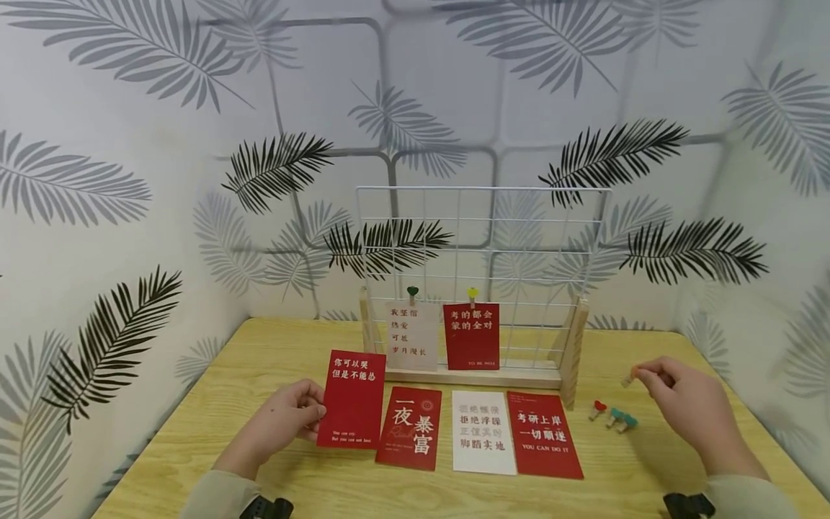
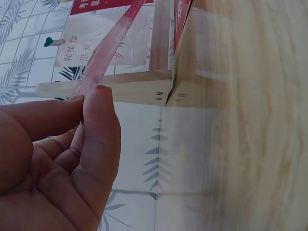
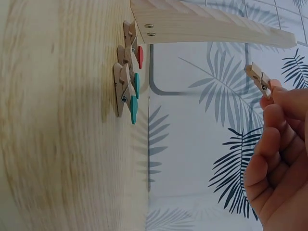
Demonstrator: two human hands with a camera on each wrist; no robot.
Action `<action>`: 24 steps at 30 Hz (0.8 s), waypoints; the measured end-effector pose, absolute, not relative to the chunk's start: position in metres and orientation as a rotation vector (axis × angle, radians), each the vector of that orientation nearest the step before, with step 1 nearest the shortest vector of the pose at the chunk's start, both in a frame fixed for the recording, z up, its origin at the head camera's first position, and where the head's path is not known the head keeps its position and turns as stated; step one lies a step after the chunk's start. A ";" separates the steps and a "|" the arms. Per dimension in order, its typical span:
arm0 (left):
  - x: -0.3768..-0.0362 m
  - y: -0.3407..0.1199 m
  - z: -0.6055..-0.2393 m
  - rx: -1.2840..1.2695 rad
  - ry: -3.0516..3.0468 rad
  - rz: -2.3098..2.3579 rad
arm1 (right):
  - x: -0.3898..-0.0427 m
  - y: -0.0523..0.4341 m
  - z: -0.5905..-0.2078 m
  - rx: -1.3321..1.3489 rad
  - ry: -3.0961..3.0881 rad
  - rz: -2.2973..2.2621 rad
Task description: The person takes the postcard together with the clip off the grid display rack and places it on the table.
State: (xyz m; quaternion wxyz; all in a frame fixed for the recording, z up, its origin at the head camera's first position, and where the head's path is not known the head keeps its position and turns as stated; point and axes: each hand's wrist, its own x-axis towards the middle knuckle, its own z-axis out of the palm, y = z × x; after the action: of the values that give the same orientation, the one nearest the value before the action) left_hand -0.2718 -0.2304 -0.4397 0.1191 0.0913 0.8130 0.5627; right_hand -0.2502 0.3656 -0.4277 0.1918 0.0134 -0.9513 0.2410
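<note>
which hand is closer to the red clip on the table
Right. The right hand, pinching the orange clip, is a little to the right of the red clip; the left hand, holding a red card, is far to its left.

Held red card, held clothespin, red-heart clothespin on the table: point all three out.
Held red card (image 1: 351,405): head view, blank middle of its front.
Held clothespin (image 3: 258,77): right wrist view, its wooden body.
Red-heart clothespin (image 1: 599,407): head view, on the red heart.
</note>
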 end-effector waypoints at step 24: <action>-0.277 -0.234 -0.455 0.214 2.408 1.553 | -0.252 0.378 -0.436 0.033 -2.900 0.828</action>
State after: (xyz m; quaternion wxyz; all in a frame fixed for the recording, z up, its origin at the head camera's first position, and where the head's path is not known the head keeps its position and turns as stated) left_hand -0.2766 -0.2335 -0.4552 0.1337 0.0738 0.8305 0.5357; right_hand -0.2521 0.3779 -0.4358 0.0627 0.0109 -0.9597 0.2738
